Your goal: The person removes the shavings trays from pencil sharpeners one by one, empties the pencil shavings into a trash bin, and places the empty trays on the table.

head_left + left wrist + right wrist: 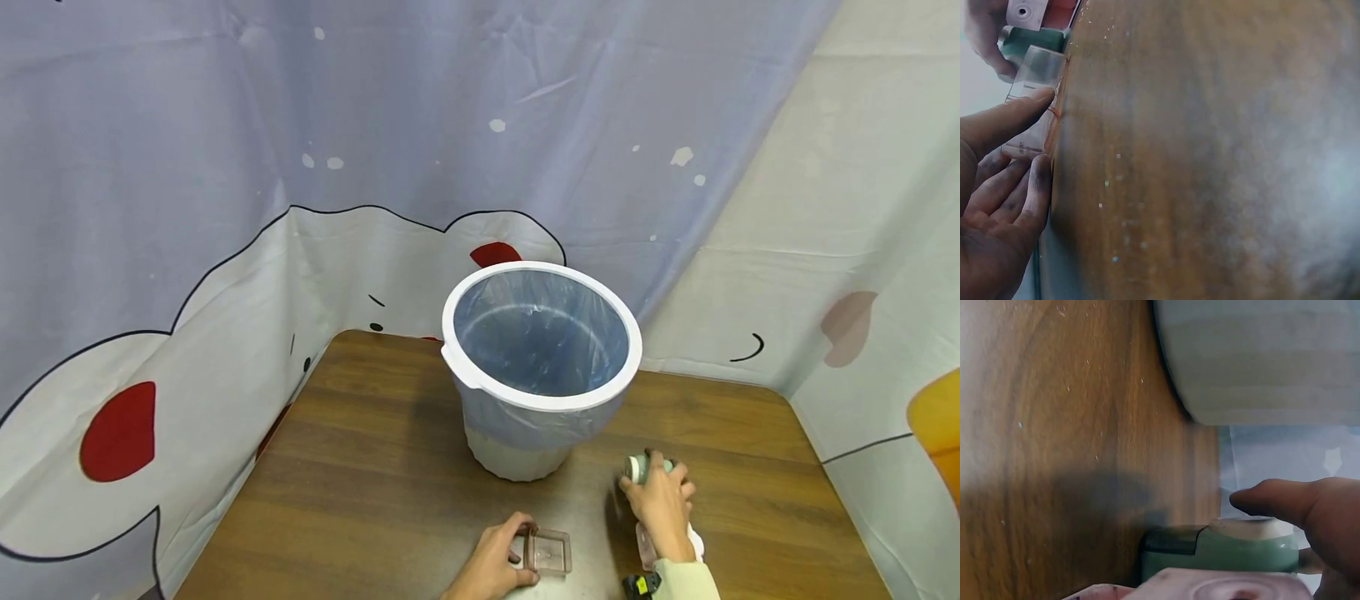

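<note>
On the table in the head view, my left hand (pixel 493 557) holds a small clear, pinkish plastic box (pixel 551 552) by its left side. The left wrist view shows its fingers and thumb about the box (pixel 1035 72), which lies right at the tabletop. Farther right, my right hand (pixel 660 504) has its fingers curled over a small green object with a white end (pixel 636 469). Seen from the right wrist, the green object (pixel 1247 553) has a dark see-through part, and the thumb (pixel 1279 500) lies beside its white part.
A white bin (pixel 517 458) lined with a bluish plastic bag (pixel 540 333) stands on the wooden table (pixel 352 483), beyond both hands. Near the right wrist lie a pink item (pixel 645 546) and a white item (pixel 696 543). A patterned curtain (pixel 390 125) hangs behind the table.
</note>
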Available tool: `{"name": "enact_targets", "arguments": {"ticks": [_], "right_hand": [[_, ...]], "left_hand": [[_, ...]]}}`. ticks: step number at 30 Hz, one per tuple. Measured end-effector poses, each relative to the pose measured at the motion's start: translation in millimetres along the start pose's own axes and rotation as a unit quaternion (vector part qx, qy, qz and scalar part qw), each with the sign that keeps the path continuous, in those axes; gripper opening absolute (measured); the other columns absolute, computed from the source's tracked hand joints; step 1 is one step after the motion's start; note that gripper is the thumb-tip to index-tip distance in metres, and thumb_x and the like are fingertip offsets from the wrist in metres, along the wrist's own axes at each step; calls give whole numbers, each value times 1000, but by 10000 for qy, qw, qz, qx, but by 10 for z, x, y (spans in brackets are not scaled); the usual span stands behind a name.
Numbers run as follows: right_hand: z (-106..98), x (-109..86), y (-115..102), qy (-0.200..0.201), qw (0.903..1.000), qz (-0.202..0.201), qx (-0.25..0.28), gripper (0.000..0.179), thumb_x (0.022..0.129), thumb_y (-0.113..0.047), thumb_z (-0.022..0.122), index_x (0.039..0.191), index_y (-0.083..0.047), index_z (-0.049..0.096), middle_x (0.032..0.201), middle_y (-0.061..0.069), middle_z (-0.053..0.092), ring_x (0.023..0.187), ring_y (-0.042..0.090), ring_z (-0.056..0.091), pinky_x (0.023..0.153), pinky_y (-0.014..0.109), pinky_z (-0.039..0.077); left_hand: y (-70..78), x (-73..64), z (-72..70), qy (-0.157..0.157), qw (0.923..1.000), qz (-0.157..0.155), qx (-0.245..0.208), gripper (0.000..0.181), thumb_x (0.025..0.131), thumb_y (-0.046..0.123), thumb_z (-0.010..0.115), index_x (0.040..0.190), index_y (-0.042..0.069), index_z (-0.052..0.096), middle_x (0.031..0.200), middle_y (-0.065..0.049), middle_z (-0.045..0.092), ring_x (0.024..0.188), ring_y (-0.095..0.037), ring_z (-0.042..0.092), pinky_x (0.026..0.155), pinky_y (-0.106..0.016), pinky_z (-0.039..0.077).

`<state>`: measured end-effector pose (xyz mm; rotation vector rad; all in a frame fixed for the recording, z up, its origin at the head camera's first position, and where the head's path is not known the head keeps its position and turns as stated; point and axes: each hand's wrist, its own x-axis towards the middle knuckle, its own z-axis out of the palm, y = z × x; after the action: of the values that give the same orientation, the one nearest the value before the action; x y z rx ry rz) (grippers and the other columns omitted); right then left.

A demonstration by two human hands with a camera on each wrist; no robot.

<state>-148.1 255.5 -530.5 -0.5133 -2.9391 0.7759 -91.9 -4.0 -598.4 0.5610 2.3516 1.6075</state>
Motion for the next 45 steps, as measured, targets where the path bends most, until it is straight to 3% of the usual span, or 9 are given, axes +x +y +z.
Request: {"name": "enact_targets", "arguments": {"ticks": [4,11,18,25,31,38,45], "right_hand": [[-4,30,19,-249,9996,125,72,72,78,-28,68,134,0,32,122,41,21,101,59,27,70,67,40],[-11,68,34,-323,9992,162,177,70,77,-25,69,132,1,33,120,39,23,101,58,27,63,67,42],[-10,88,31,-247,9993,161,232,70,75,-25,70,131,0,36,121,38,25,101,56,29,62,64,44],[-67,3,-57,95,9993,32,352,71,73,-26,71,132,-3,39,123,36,28,102,53,30,64,63,43],[-134,-149,-200,294,9987,-174,381,69,72,-27,71,130,-5,44,121,36,33,98,51,33,67,60,42],[-155,-318,-387,171,9972,-629,364,68,70,-27,73,128,-3,47,125,35,34,97,49,36,71,53,43],[-131,-492,-551,151,9940,-1025,335,66,68,-25,75,125,-2,51,123,34,39,93,48,43,64,46,46]], "left_hand": [[6,-7,-4,-61,9999,-128,-29,59,62,0,80,113,13,53,113,-8,60,74,-7,59,62,-18,51],[16,-3,5,-12,9999,-146,-35,63,59,1,82,114,13,52,112,-6,59,75,-7,58,62,-18,50],[34,-9,4,189,9998,-6,3,69,59,21,86,118,11,51,113,-5,60,84,-10,57,63,-19,50],[127,27,-45,631,9964,-47,561,72,62,43,81,118,9,52,113,-7,61,101,-22,58,82,-32,50],[238,117,-117,1073,9922,164,607,64,66,36,81,118,12,52,113,-8,62,105,-24,57,88,-38,48],[399,222,-74,1446,9884,352,291,78,67,27,81,130,5,43,119,-11,56,106,-29,55,81,-41,51],[529,280,17,1333,9895,394,402,76,67,28,81,129,2,44,119,-9,54,106,-28,54,80,-36,51]]}}
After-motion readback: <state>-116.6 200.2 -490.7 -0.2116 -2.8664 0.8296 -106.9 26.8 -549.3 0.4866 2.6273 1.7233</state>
